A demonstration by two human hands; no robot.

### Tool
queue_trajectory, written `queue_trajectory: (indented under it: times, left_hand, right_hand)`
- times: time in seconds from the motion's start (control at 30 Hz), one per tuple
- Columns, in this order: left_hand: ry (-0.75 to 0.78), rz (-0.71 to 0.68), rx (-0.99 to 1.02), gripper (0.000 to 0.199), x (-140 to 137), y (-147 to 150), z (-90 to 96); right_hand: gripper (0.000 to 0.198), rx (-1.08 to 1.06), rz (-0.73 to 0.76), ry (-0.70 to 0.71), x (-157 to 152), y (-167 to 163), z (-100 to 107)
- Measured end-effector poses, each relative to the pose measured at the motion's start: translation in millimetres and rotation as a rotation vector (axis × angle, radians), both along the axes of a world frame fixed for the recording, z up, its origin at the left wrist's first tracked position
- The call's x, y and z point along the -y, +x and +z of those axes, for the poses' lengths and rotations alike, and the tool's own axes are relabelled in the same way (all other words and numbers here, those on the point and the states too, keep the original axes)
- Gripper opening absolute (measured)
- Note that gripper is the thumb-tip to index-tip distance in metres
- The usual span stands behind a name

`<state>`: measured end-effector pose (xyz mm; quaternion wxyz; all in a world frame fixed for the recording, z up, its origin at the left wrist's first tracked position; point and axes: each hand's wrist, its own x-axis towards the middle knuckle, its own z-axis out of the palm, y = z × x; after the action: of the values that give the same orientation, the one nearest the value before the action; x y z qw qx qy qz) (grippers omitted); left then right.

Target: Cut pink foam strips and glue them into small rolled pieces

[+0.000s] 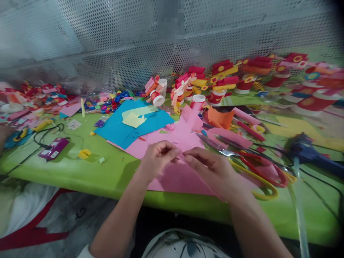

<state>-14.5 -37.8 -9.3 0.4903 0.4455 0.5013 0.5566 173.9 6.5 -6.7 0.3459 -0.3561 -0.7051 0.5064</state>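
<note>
Too blurry to tell if anything is pinched, left hand and right hand with thumbs and fingers pressed together, over flat pink paper, partly hidden by blue paper

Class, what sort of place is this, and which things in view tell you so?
Probably a craft workspace: there is a large pink sheet on the table, a blue glue gun to the right, and red cups decorated with coloured pieces along the back.
</note>
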Motion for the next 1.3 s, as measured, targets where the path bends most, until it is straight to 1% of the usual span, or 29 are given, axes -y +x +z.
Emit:
queue_trajectory:
  times: [0.03,0.1,0.17,0.23,0.3,0.33,0.37,0.4,0.47,0.5,0.53,0.6,0.7,0.77,0.93,1.0,1.07,1.13,1.2,1.3]
  left_hand:
    - [-0.008,0.093,0.117,0.024,-1,4,-0.8]
    - [-0.002,0.276,0.351,0.026,-1,15,-2.2]
    - [-0.001,0.398,0.548,0.030,-1,28,-3.0]
    - [0.007,0.464,0.678,0.030,-1,41,-3.7]
    - [0.014,0.514,0.750,0.029,-3,51,-4.7]
    - [0.017,0.535,0.762,0.029,-4,55,-5.5]
    - [0.023,0.553,0.759,0.029,-5,58,-6.6]
    - [0.033,0.563,0.744,0.029,-6,62,-8.1]
    - [0.069,0.559,0.696,0.028,-7,67,-12.2]
    - [0.090,0.549,0.666,0.026,-6,69,-14.8]
    - [0.108,0.539,0.635,0.024,-6,71,-17.5]
    - [0.122,0.523,0.567,0.021,-4,74,-23.2]
    - [0.119,0.510,0.492,0.020,-1,76,-30.3]
    - [0.114,0.491,0.496,0.021,-1,77,-32.7]
    - [0.043,0.379,0.642,0.022,-1,75,-29.8]
    - [0.027,0.349,0.657,0.021,0,70,-26.9]
    - [0.004,0.331,0.589,0.021,2,64,-24.9]
    - [-0.032,0.310,0.495,0.021,3,58,-24.2]
    - [-0.058,0.295,0.450,0.024,3,54,-25.0]
    - [-0.061,0.292,0.445,0.023,2,51,-27.1]
  right_hand:
    - [0.028,-0.109,-0.014,-0.115,-3,2,1]
    - [0.038,-0.385,-0.102,-0.368,-10,6,3]
    - [0.038,-0.627,-0.204,-0.588,-17,7,2]
    - [0.036,-0.759,-0.260,-0.741,-20,5,-2]
    - [0.045,-0.797,-0.273,-0.813,-20,0,-6]
    - [0.051,-0.778,-0.262,-0.802,-17,-3,-8]
    - [0.052,-0.722,-0.239,-0.752,-14,-6,-10]
    - [0.046,-0.634,-0.219,-0.657,-11,-9,-12]
    - [0.036,-0.433,-0.193,-0.387,-3,-14,-14]
    - [0.031,-0.353,-0.202,-0.277,0,-15,-15]
    - [0.027,-0.294,-0.218,-0.192,2,-17,-15]
    - [0.019,-0.250,-0.269,-0.104,5,-18,-16]
    - [0.013,-0.263,-0.328,-0.062,6,-17,-19]
    - [0.011,-0.271,-0.340,-0.065,6,-16,-20]
    - [0.010,-0.267,-0.283,-0.119,6,-13,-21]
    - [0.012,-0.273,-0.244,-0.162,6,-12,-20]
    - [0.014,-0.270,-0.200,-0.198,6,-12,-21]
    - [0.014,-0.245,-0.187,-0.194,6,-11,-23]
    - [0.015,-0.207,-0.217,-0.162,6,-11,-25]
    - [0.014,-0.180,-0.269,-0.109,7,-11,-25]
